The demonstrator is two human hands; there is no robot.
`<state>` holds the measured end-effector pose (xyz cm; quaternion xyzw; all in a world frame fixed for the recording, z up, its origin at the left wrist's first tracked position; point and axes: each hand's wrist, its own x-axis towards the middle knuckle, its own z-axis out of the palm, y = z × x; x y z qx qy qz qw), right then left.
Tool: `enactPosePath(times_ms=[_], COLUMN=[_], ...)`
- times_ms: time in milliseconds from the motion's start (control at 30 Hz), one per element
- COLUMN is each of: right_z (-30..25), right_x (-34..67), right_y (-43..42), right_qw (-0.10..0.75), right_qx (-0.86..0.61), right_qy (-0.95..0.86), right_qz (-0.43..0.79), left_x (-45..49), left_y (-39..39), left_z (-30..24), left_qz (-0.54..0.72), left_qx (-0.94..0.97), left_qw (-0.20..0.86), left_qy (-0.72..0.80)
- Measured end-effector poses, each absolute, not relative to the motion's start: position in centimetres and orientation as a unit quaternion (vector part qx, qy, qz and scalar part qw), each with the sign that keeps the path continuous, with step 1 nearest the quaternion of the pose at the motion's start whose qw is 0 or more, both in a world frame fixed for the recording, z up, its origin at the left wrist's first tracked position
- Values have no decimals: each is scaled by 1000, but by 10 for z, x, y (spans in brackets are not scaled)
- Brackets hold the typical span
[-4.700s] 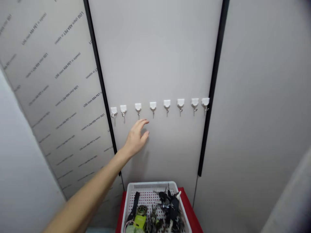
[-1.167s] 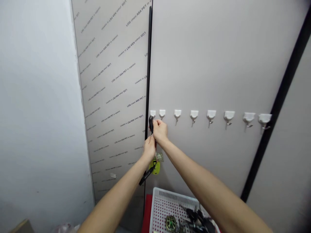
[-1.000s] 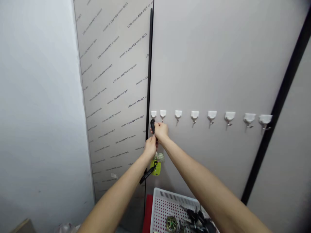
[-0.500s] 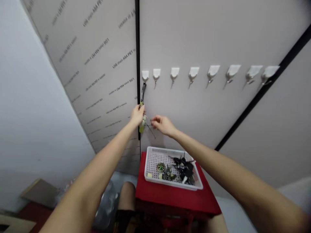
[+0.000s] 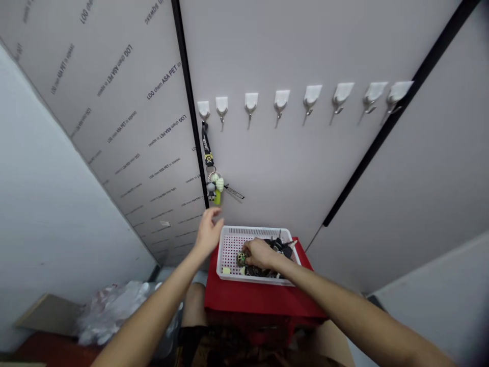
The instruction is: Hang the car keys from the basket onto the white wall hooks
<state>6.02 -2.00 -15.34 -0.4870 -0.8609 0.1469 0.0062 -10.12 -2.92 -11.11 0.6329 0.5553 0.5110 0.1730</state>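
A keychain with a black strap (image 5: pixel 207 142) hangs from the leftmost white wall hook (image 5: pixel 204 109). On it are a small grey figure (image 5: pixel 211 189), pale green beads (image 5: pixel 217 181) and a key (image 5: pixel 234 192) sticking out rightward. Just below it is my left hand (image 5: pixel 208 233), holding nothing, its fingers apart. My right hand (image 5: pixel 260 253) reaches down into a white perforated basket (image 5: pixel 229 242). Its curled fingers are at the edge of a round gold-and-green ornament (image 5: pixel 241 259), among keys; what they grip is hidden. Black keys (image 5: pixel 282 248) lie to the right of this hand.
Several more white hooks (image 5: pixel 281 99) run in a row along the grey panel, with nothing on them. The basket stands on a red-covered stool (image 5: pixel 260 300) between my knees. Clear plastic bags (image 5: pixel 114 311) and a cardboard piece (image 5: pixel 49 313) lie at lower left.
My left hand has let go of the keychain and dropped below it; the keychain hangs free. My right hand has moved from beside the keychain down into the basket. The view has shifted.
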Motion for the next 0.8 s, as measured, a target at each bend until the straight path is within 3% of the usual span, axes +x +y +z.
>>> enactPosePath(times_ms=[167, 267, 400, 633, 800], right_z=[-148, -138, -114, -84, -81], right_x=[63, 61, 62, 75, 69], right_y=[-14, -14, -14, -10, -17], right_qw=[169, 268, 396, 508, 519], right_qx=[-498, -476, -441, -423, -390], right_qy=[-783, -685, -576, -449, -424], right_qz=[332, 482, 563, 601, 632], left_x=[-84, -72, -58, -53, -42], left_y=[-40, -39, -37, -38, -28], left_z=[-156, -166, -162, -143, -138], left_qz=[382, 382, 389, 407, 444], left_qx=[652, 651, 590, 548, 600], left_qw=[364, 449, 541, 562, 452], left_qy=[544, 479, 456, 467, 488])
